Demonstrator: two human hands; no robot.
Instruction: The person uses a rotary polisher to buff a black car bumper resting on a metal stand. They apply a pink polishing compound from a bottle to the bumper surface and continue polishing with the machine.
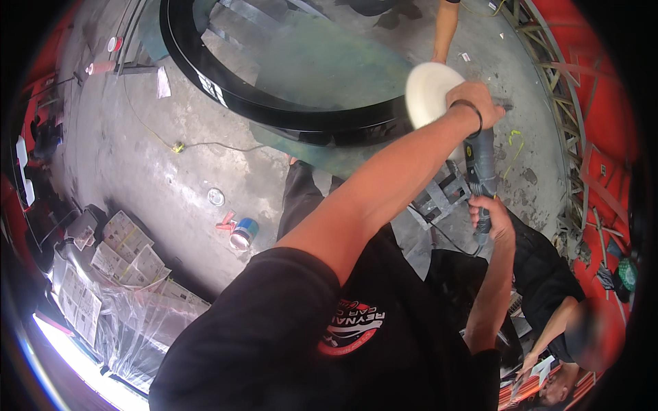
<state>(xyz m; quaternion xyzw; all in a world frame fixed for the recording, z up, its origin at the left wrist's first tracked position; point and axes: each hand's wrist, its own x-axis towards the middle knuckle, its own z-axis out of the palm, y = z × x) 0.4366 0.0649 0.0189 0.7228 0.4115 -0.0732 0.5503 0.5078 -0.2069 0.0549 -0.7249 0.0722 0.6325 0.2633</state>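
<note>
Both my hands hold a grey and black rotary polisher on my right. My left hand is wrapped round its front end, just behind the pad. Lower down, my right hand grips the rear handle, where the cord leaves. The round white polishing pad is slightly blurred and tilted on edge. It overlaps the right end of a long, glossy black curved panel; whether it presses on the panel I cannot tell. Light reflects off the panel's left bend.
A co-worker's forearm reaches in beyond the pad. Another person is at the lower right. An open paint can and a lid lie on the concrete floor. A cord runs under the panel. Newspaper masking covers something at left.
</note>
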